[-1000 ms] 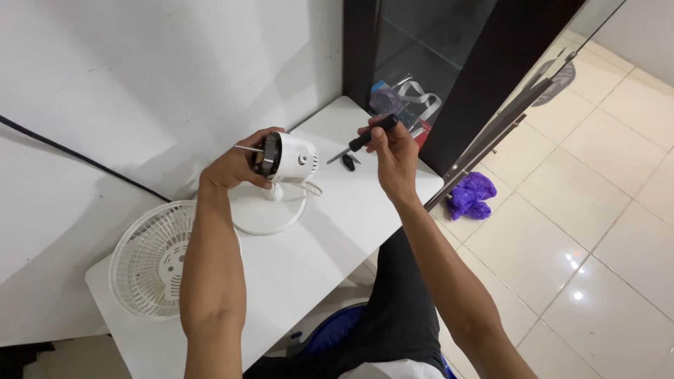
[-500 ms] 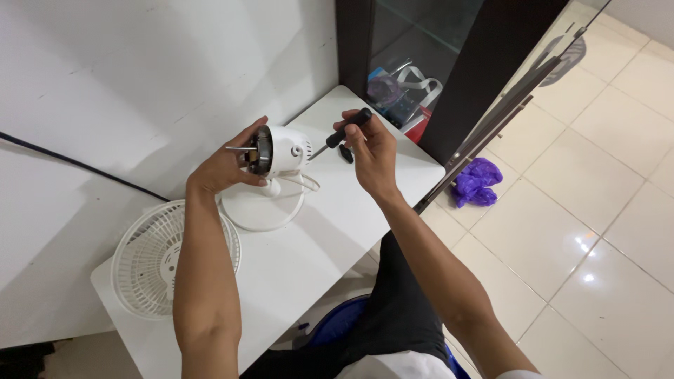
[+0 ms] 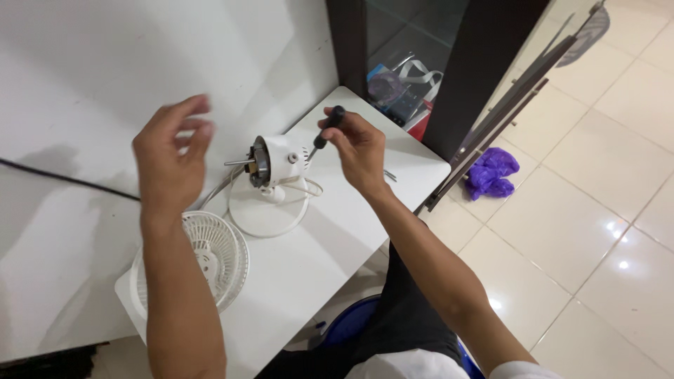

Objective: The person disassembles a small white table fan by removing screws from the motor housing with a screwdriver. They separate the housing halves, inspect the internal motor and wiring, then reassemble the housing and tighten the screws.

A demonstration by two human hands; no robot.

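Head view, right hand point(image 3: 359, 149) gripping screwdriver point(image 3: 324, 131), left hand point(image 3: 170, 163) open, empty

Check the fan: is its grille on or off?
Off. The white grille lies flat on the table, and the motor head's shaft is bare.

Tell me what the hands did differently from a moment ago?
The left hand let go of the white fan motor and lifted away to the left, open and blurred. The right hand kept its grip on the black-handled screwdriver, tip at the motor's back. The motor on its round base and the white fan grille stayed put on the white table.
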